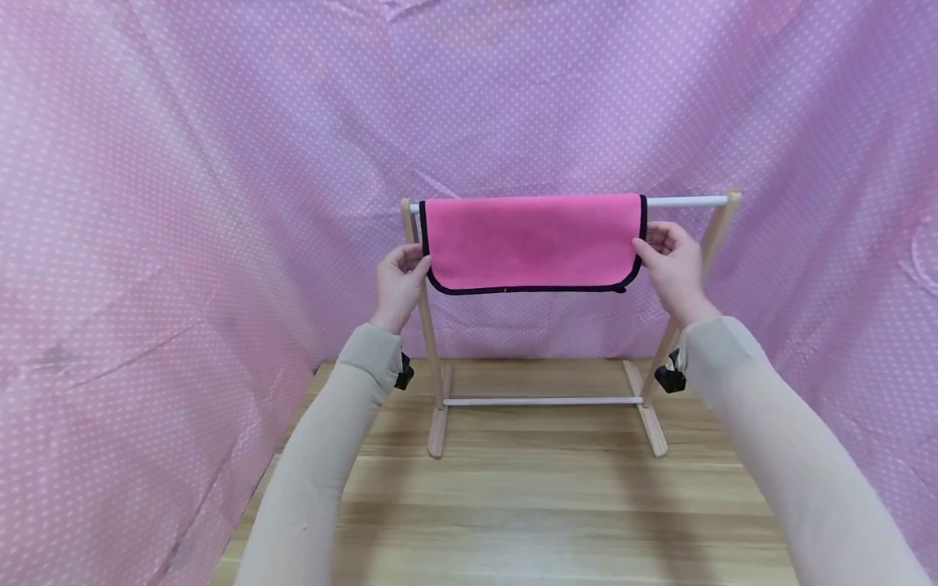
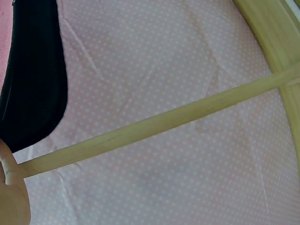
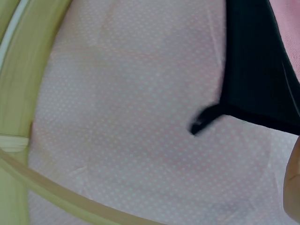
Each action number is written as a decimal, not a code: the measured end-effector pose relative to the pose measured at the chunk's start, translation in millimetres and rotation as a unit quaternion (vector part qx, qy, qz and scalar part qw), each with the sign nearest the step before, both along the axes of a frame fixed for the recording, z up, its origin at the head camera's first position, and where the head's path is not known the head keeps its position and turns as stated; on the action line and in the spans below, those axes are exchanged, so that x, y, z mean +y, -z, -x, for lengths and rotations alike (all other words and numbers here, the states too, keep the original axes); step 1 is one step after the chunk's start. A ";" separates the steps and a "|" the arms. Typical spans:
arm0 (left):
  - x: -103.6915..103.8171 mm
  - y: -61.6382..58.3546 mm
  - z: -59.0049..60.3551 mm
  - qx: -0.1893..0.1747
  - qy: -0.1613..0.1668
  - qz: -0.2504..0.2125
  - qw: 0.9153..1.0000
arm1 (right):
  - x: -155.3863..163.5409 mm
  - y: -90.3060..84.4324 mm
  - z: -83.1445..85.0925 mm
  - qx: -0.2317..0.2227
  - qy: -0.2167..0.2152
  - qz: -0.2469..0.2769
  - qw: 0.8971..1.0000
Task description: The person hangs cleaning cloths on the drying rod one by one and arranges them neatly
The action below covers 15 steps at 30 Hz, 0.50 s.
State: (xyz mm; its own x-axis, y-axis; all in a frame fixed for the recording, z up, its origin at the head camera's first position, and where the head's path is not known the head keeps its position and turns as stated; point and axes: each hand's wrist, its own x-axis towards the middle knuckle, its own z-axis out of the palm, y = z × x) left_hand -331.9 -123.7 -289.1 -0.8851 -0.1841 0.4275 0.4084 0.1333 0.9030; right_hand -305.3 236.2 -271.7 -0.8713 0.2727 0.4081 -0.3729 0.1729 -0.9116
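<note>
— Two hands worked the cloth in the head view. The left hand (image 1: 399, 281) pinched the left edge of the pink towel (image 1: 529, 242), and the right hand (image 1: 672, 264) pinched its right edge. The towel hung folded over the white top rail (image 1: 685, 200) of the wooden rack (image 1: 434, 382), which stood on the wooden table (image 1: 542, 505) before the dotted pink backdrop (image 1: 183, 203).

— And the left wrist view?

— It showed only a bit of the left hand (image 2: 11, 194) at the corner, the towel's black trim (image 2: 33, 75) above it, and a wooden rack bar (image 2: 154, 124) crossing the backdrop. The pinch itself was out of frame there.

— The right wrist?

— Much the same: the black trim (image 3: 258, 61) with a loose tag end (image 3: 204, 122), a sliver of the right hand (image 3: 293, 187) and the rack's upright (image 3: 21, 79).

— How would you judge good handling here?

— I'd say both edges wanted equal tension and level hands, so the towel sat square on the rail without sliding off one side or tipping the light rack.
</note>
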 end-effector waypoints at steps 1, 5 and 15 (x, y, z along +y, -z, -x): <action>-0.4 1.0 0.5 0.001 -0.004 0.003 1.000 | 0.1 3.2 0.7 -0.007 0.000 -0.005 1.000; -1.1 4.0 2.5 0.008 -0.012 0.010 1.000 | -0.7 12.8 4.3 -0.017 0.006 -0.003 1.000; 1.1 11.2 2.5 0.003 0.015 0.033 0.999 | 0.8 21.8 9.0 -0.027 0.036 -0.054 0.998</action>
